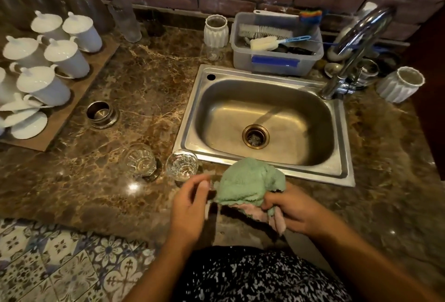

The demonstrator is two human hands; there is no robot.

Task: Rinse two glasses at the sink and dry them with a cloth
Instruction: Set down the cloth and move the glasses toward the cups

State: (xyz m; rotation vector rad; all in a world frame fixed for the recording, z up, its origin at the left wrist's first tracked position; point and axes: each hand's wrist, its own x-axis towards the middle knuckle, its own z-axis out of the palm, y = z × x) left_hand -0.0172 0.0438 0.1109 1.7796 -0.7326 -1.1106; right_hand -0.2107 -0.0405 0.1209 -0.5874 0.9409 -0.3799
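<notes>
2 glasses are seen standing upright on the marble worktop, mouths turned up and long axes vertical. The left glass and the right glass are set side by side in a row running left to right, near each other but apart. The right glass is placed just beside the front left corner of the steel sink.

A green cloth is held above the front edge of the worktop, just in front of the sink. Its length is stretched roughly left to right, it is domed upward in the middle, and a pink underside is shown hanging at its right end. That bunched right end is gripped by the right hand, with fingers curled round it. The left hand is held at the cloth's left edge and is blurred, so whether anything is gripped there cannot be told.

Behind the sink, a plastic tub of brushes is set against the brick wall, and a tap is arched at the right. White lidded cups are grouped at the far left.
</notes>
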